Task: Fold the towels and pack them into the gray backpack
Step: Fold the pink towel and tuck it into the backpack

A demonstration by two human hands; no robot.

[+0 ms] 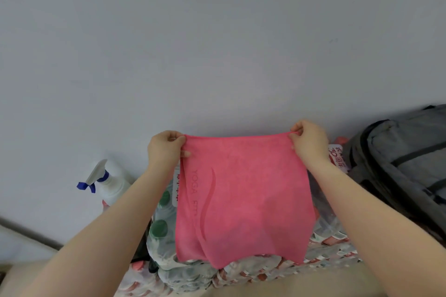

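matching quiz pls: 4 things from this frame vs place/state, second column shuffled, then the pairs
Things:
1. pink towel
2. gray backpack
3. spray bottle
4. left hand

Place or state:
A. stands at the far left, by the wall
B. pinches the towel's upper left corner
C. hangs in the air from its two top corners
D. lies at the right edge of view

Pairs: 1-C, 2-D, 3-A, 4-B. The right hand has its grip on the other top corner.
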